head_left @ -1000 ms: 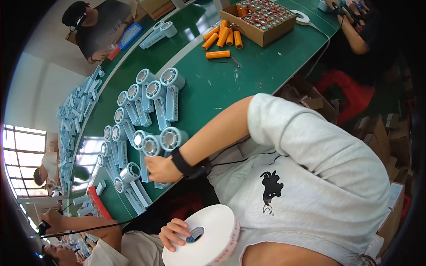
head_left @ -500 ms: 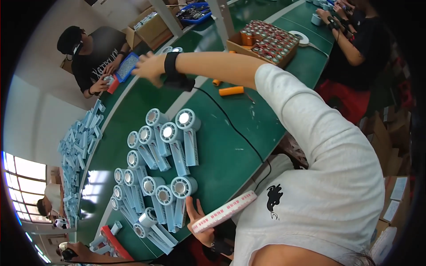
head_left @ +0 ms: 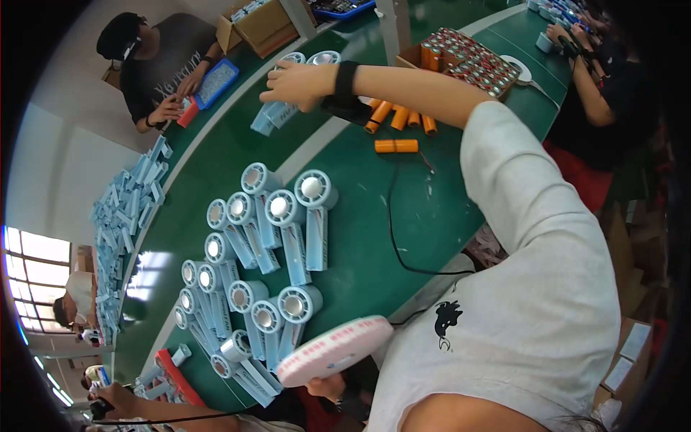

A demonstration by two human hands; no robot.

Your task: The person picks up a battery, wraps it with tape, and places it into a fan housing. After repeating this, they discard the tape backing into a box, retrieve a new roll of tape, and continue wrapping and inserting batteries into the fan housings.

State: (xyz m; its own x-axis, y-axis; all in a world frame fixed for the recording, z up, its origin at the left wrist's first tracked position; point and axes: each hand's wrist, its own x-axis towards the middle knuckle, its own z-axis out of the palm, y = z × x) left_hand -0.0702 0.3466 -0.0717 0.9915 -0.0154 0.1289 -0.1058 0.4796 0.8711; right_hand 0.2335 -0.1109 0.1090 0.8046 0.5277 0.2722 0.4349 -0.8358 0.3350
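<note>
My right hand [head_left: 299, 85] reaches across the green table, fingers bent over the pale blue handles of two handheld fans [head_left: 268, 119] at the far side. Their round heads show just beyond the knuckles. Close to my body, my left hand [head_left: 327, 387] grips a wide flat roll of tape [head_left: 335, 349], white with red print along its edge. The roll covers most of that hand. Between my hands lie several more pale blue handheld fans [head_left: 295, 304], round heads with long open handles, arranged in overlapping rows.
Orange wired battery cells [head_left: 396, 146] lie below my right forearm, near a cardboard box of battery cells [head_left: 461, 61]. A second tape roll [head_left: 517, 68] is beside it. Blue plastic parts [head_left: 129, 209] are heaped at left. A co-worker [head_left: 162, 72] works opposite; a black cable [head_left: 392, 216] crosses the table.
My right hand, stretched out beyond the fans before, has come down onto two of them. My left hand has turned the tape roll so its flat side shows. The view has shifted slightly.
</note>
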